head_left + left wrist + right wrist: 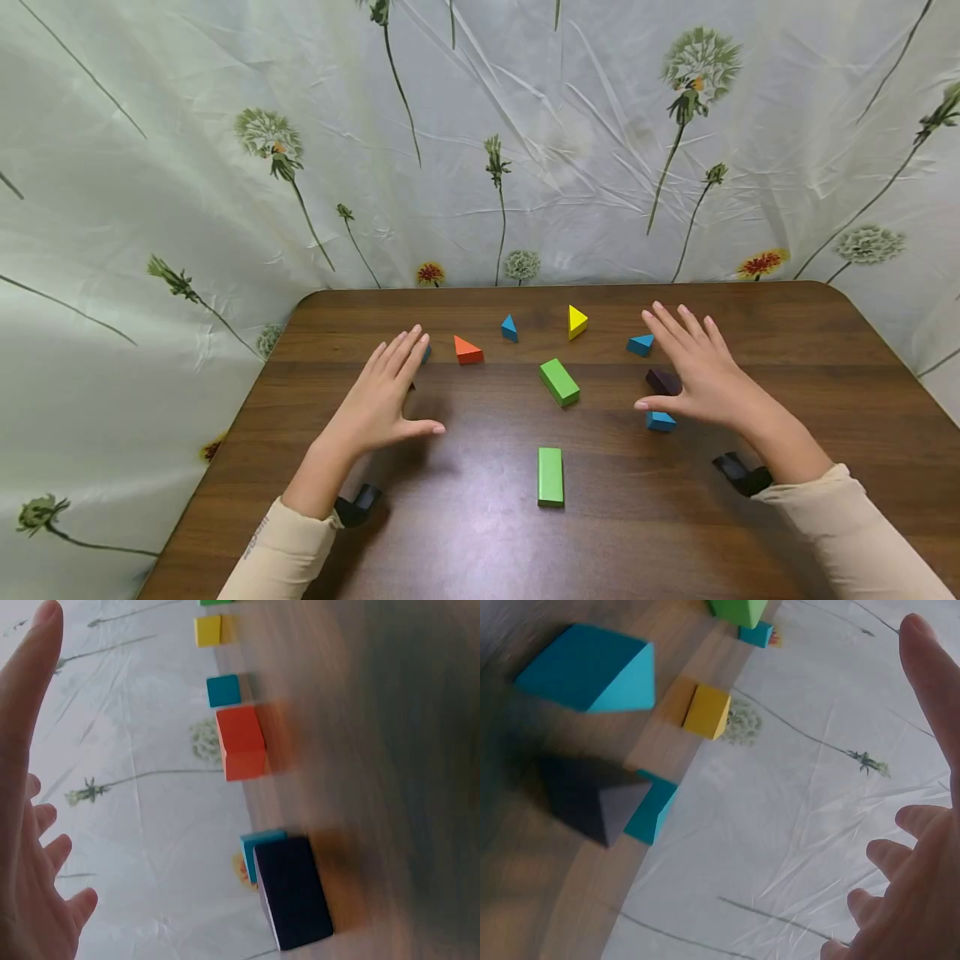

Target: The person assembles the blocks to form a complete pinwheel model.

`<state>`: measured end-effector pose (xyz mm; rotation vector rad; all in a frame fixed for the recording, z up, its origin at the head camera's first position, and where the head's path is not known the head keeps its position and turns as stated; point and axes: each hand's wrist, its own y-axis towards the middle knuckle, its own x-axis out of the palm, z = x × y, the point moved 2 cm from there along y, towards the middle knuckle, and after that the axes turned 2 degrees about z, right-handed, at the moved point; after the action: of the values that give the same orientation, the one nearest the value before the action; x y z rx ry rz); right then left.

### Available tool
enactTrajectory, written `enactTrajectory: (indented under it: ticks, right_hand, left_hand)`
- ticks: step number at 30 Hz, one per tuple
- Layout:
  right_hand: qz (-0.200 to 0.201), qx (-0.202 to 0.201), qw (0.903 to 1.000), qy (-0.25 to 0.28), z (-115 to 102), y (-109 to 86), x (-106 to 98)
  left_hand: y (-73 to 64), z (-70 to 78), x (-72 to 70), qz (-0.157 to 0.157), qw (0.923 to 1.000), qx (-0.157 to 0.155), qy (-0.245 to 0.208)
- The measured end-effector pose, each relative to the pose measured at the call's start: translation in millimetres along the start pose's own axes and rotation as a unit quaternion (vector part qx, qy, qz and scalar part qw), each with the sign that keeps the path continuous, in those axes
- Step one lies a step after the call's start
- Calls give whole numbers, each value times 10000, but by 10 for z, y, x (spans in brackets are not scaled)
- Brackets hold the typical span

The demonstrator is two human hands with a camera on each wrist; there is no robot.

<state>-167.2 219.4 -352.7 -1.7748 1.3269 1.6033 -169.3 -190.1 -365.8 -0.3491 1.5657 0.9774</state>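
Brown bench (465,542), backed by flowered sheet (450,200). Loose stock: far green block (559,382), near green block (551,477), both mid-bench; red block (468,351), far left. None seen stacked or held. Left hand (378,404), right hand (701,379): raised, grips spread, empty.

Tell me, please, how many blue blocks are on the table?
4. One blue block is just beyond the left hand; another is between the red block and yellow block; two, one farther and one nearer, are near the right hand. The hands may hide more.
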Motion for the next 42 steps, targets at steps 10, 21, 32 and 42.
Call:
enactTrajectory:
  ticks: [10, 21, 32, 42]
  right_hand:
    - [-30, -413, 9973, 603, -93, 122, 142]
    - [-127, -477, 9870, 1528, -161, 230, 325]
    - [-712, 157, 9709, 2283, -261, 292, 483]
    - [-895, 322, 9701, 2233, -289, 347, 659]
  left_hand:
    - [30, 205, 68, 307, 9974, 347, -560]
    - [29, 440, 227, 139, 9934, 292, -1100]
    - [36, 666, 388, -269, 9829, 105, -1821]
    - [42, 832, 512, -532, 9721, 143, -2280]
